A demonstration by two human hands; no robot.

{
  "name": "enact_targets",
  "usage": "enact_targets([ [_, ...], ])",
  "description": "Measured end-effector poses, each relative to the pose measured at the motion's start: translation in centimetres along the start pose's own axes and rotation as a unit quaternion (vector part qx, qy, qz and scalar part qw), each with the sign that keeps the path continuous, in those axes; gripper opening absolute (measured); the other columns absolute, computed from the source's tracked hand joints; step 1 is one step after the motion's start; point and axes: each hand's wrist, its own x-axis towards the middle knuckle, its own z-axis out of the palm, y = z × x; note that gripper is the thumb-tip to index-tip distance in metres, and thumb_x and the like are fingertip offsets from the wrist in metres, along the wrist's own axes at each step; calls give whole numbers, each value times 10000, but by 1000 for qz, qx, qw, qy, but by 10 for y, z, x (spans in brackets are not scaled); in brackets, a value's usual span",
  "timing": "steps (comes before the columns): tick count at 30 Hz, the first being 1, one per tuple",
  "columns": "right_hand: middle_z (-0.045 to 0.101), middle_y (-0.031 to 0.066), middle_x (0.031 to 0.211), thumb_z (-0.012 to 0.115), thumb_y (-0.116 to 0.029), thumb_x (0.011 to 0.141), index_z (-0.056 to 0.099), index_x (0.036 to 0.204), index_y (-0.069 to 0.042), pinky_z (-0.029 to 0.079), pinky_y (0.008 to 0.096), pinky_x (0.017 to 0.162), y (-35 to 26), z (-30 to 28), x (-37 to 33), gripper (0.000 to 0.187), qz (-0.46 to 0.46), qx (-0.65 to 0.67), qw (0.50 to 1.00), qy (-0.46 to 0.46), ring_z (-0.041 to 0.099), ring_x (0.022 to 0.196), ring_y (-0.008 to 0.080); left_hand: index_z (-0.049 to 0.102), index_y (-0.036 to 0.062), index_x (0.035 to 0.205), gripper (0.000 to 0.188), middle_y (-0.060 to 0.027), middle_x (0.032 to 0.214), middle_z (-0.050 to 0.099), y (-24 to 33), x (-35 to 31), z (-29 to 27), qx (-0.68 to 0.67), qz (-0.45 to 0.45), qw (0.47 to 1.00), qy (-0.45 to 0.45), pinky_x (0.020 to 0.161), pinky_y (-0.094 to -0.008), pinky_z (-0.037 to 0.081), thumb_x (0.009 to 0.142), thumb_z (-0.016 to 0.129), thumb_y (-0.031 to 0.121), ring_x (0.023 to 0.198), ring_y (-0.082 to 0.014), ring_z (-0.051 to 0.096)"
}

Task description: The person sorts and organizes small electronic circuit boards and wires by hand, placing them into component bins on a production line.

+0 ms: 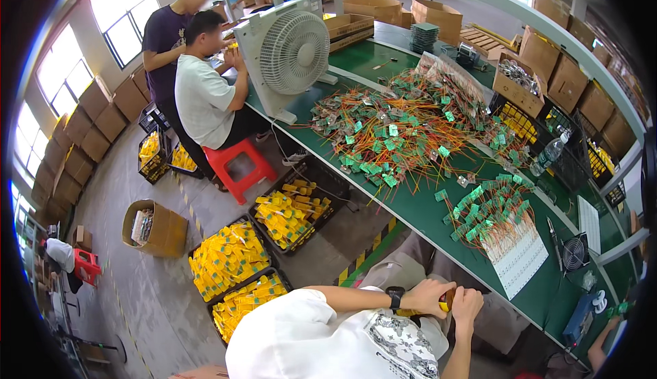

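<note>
Both my hands meet in front of my lap, below the near edge of the green worktable (452, 228). My left hand (424, 297), with a dark watch on its wrist, wraps round a small yellow plastic part (447, 299). Fingers of my right hand (467, 306) close on the same part from the right. Most of the part is hidden, and its kind cannot be made out. On the table beyond lie small green circuit boards (479, 204) with orange wires, beside a white sheet (517, 259). A larger heap of wired boards (393, 132) spreads farther back.
Black crates of yellow plastic parts (229, 259) stand on the floor to my left, near a cardboard box (156, 230). A white fan (295, 52) stands on the table. Farther right are a bottle (549, 153) and a blue device (582, 317). Two co-workers (205, 91) are at far left.
</note>
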Motion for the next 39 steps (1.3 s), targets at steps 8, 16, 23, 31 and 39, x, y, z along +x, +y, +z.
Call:
enact_targets([
  [8, 489, 194, 565, 475, -174, 792, 426, 557, 6, 366, 470, 514, -15, -25, -12, 300, -304, 168, 938, 27, 505, 532, 406, 573, -9, 1003, 525, -104, 833, 655, -29, 7, 5, -317, 86, 898, -292, 700, -350, 502, 593, 812, 215, 763, -217, 631],
  [16, 520, 200, 650, 448, -196, 924, 483, 735, -12, 393, 494, 603, -8, -27, -35, 267, -67, 106, 992, -21, 537, 648, 420, 565, 14, 1019, 498, -60, 857, 626, -13, 5, -4, -256, 15, 942, -218, 730, -324, 488, 635, 812, 213, 796, -164, 597],
  [23, 479, 175, 981, 566, -103, 894, 526, 964, 16, 443, 395, 768, -5, -50, -46, 144, -164, 271, 945, -82, 519, 881, 339, 499, -4, 1277, 681, -109, 1032, 628, -42, 8, 3, -493, -154, 742, -427, 835, -302, 504, 654, 759, 90, 955, -196, 625],
  [31, 515, 108, 892, 544, 19, 806, 542, 868, 3, 445, 326, 788, -13, 4, -48, 64, -94, 610, 787, -9, 533, 881, 216, 477, -16, 1287, 748, -109, 1068, 614, -49, 0, 14, -469, -155, 787, -369, 782, -297, 499, 656, 800, 223, 928, -177, 616],
  [39, 502, 104, 662, 478, -204, 944, 488, 747, 1, 368, 365, 546, -19, 13, -14, 285, 43, 334, 941, 16, 504, 594, 217, 544, 4, 1125, 542, -77, 959, 630, -40, 2, -8, -389, -87, 873, -281, 752, -294, 495, 694, 791, 220, 861, -156, 606],
])
